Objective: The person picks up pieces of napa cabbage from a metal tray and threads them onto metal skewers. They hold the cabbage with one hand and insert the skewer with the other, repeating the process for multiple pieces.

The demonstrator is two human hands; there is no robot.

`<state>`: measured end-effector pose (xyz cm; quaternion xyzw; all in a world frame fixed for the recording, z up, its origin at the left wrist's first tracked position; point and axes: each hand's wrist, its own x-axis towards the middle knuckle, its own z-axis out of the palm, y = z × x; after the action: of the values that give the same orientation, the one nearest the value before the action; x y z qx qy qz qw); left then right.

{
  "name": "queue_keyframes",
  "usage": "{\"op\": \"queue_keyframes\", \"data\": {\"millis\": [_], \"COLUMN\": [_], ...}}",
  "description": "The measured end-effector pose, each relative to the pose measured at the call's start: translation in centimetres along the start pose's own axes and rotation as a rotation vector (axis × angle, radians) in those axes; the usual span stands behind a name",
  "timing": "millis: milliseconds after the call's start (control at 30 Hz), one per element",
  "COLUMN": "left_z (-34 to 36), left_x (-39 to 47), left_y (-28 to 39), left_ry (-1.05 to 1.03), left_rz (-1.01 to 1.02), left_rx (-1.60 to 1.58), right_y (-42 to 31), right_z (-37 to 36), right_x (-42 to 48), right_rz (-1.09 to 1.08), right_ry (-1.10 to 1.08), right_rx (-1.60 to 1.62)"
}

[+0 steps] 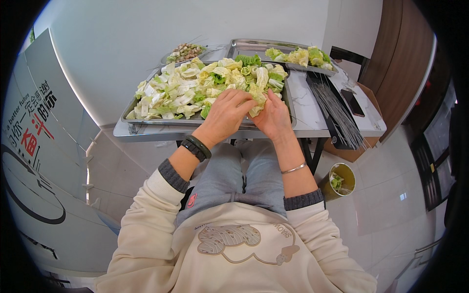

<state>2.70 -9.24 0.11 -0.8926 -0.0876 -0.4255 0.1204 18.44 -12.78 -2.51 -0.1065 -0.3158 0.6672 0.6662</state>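
In front of me a metal tray (166, 122) is heaped with cut pieces of cabbage (183, 93), white stems mixed with pale yellow and green leaves. Over its near right part, both hands meet at one yellowish cabbage leaf (258, 99). My left hand (228, 114) pinches the leaf from the left with thumb and forefinger. My right hand (274, 114) is turned palm inward and holds the leaf's other side against its fingers. A thin line like a skewer sticks out to the right of my right hand; its other end is hidden.
Behind stands a second metal tray (253, 44) with bunched cabbage leaves (298, 56). A plate of skewered food (186, 52) lies back left. Right are metal skewers (335, 106) in a black holder, a phone (352, 103), a cardboard box (340, 151) and a bin (331, 186) on the floor.
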Motion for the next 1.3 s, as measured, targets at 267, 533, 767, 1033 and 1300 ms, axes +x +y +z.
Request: {"op": "queue_keyframes", "data": {"millis": [267, 533, 767, 1033, 1300], "left_z": [-1.0, -1.7, -2.4, -1.5, -1.8], "left_x": [1.2, 1.9, 1.6, -0.5, -3.3], "left_y": [-0.7, -0.8, -2.0, -3.6, -5.6], "left_ry": [-0.083, 0.003, -0.074, -0.017, 0.213], "left_rz": [-0.064, -0.475, -0.505, -0.746, -1.049], "left_rx": [-0.063, -0.449, -0.527, -0.852, -0.993], "right_y": [0.6, 0.5, -0.2, -2.4, -4.6], "right_z": [-0.2, 0.6, 1.4, -0.1, -2.1], "right_x": [0.2, -0.7, -0.2, -2.1, -5.2], "right_rz": [-0.014, -0.023, 0.039, -0.227, -0.313], "right_ry": [0.017, -0.072, -0.075, 0.316, 0.555], "right_rx": [-0.111, -0.347, -0.43, -1.291, -2.383]}}
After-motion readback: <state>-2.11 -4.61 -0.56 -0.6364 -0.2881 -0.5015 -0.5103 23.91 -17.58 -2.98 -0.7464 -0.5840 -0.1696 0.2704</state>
